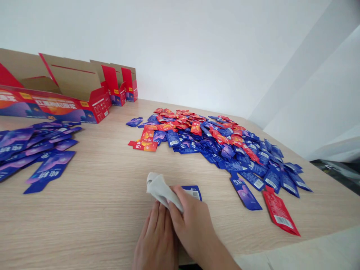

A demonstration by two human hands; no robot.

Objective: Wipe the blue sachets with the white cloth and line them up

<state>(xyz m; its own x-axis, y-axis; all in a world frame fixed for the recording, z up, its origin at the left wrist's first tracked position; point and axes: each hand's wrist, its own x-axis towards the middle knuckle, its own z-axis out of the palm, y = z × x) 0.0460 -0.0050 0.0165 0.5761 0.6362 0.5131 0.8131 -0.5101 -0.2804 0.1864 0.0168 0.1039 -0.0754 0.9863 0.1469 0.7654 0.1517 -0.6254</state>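
My right hand (194, 221) is closed on a folded white cloth (161, 187), pinching it between thumb and fingers. Beneath that hand lies a blue pouch (194, 191) with a barcode label; only its far right end shows. My left hand (157, 236) rests low beside the right one, its fingers stretched out together and their tips by the cloth. Whether those fingertips touch the pouch is hidden. To the right, a single blue pouch (245, 193) and a red pouch (280, 212) lie apart on the wooden table (112, 210).
A large heap of blue and red pouches (208, 138) spreads across the back right. On the left is a pile of blue pouches (42, 150). Behind it stand open red cardboard boxes (70, 107) along the white wall (197, 56). The table's front edge runs at lower right.
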